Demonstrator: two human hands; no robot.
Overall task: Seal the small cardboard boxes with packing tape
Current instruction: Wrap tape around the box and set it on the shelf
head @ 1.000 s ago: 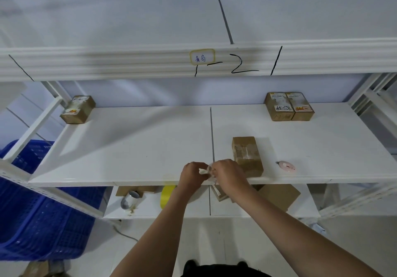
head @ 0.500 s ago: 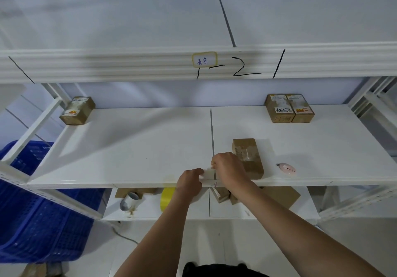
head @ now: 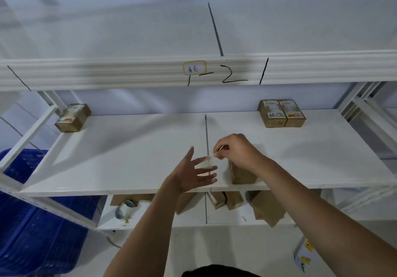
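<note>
A small brown cardboard box stands near the front edge of the white shelf, mostly hidden behind my right wrist. My right hand pinches one end of a strip of clear packing tape just left of the box. My left hand is spread with straight fingers, palm toward the tape, and the strip's lower end lies against its fingertips. The tape roll seen earlier is hidden behind my right arm.
Two taped boxes sit side by side at the back right of the shelf, another box at the back left. The lower shelf holds flat cardboard and a tape roll. A blue crate stands at left.
Both hands rose from the shelf's front edge. My right hand lifted the tape strip up and back, and my left hand let go and spread its fingers.
</note>
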